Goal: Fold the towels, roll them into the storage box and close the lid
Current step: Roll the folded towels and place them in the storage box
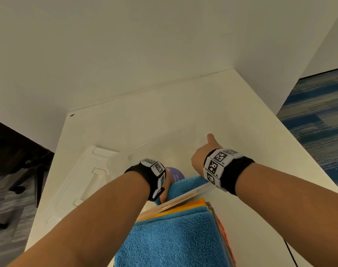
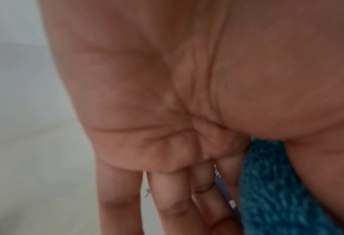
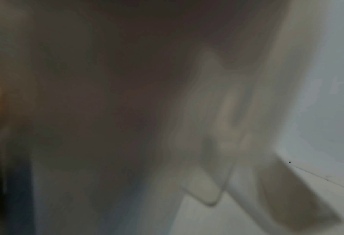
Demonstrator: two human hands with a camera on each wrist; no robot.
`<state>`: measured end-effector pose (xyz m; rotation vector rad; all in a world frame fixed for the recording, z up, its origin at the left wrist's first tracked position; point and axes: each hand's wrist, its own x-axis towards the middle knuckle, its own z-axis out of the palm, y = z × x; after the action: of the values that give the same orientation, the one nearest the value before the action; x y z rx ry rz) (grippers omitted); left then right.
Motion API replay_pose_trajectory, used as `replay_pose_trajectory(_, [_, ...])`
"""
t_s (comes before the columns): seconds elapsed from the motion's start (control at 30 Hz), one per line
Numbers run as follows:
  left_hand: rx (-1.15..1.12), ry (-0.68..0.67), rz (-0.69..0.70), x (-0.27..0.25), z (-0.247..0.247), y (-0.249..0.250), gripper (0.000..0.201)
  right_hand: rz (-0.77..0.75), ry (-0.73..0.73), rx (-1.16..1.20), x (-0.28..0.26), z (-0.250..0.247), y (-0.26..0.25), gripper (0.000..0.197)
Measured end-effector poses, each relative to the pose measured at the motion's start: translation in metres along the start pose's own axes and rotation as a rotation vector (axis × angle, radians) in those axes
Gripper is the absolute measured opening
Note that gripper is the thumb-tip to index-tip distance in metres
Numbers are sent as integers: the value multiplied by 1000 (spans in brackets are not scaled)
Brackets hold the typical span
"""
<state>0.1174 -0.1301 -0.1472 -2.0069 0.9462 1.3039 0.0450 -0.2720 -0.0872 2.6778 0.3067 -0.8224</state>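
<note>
Both hands reach into the clear storage box [image 1: 125, 157] on the white counter [image 1: 241, 112]. Left hand [image 2: 167, 111]: fingers [image 2: 118, 190] straight and close together, lying against the rolled blue towel [image 2: 277, 198] inside the box. Right hand [image 1: 201, 157]: thumb raised; finger state cannot be determined. Lid [image 1: 75, 182] lies left of the box. Stacked towels [image 1: 174, 237] sit nearest the person.

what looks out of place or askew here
Nothing looks damaged or spilled. The lid lies off the clear storage box, left of it on the table, and a stack of folded towels waits near the front edge.
</note>
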Motion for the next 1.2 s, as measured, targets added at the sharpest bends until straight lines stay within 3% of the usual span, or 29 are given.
replay_pose_trajectory(0.1, [45,-114,-22,102,17,-33,75,-37,-1,-17,1,2,1,40])
replay_pose_trajectory(0.13, [27,-135,-52,99,13,-33,73,-51,-10,-32,1,2,1,40])
replay_pose_trajectory(0.27, [-74,16,-6,-20,-5,4,49,-54,20,-53,-19,-3,3,32])
replay_pose_trajectory(0.33, [-122,-27,1,-36,-10,7,48,-70,10,-35,-32,-2,8,19])
replay_pose_trajectory(0.4, [-241,-12,1,-52,-16,4,61,-96,12,-45,-26,1,9,5])
replay_pose_trajectory(0.47, [-337,45,13,-63,-22,-2,63,-46,-7,-7,-2,11,8,25])
replay_pose_trajectory(0.57, [-483,113,44,-74,-22,-5,40,39,-53,17,39,30,8,39])
replay_pose_trajectory(0.83, [-596,54,80,-80,-19,7,39,83,-140,-5,44,31,8,41])
replay_pose_trajectory(0.93, [-606,124,53,-84,-21,7,36,80,-100,-11,43,30,9,35])
replay_pose_trajectory(1.03, [-577,213,14,-93,-23,8,33,76,-72,25,37,26,13,14])
replay_pose_trajectory(1.2, [-541,307,-20,-111,-18,6,29,111,118,192,-10,-2,7,28])
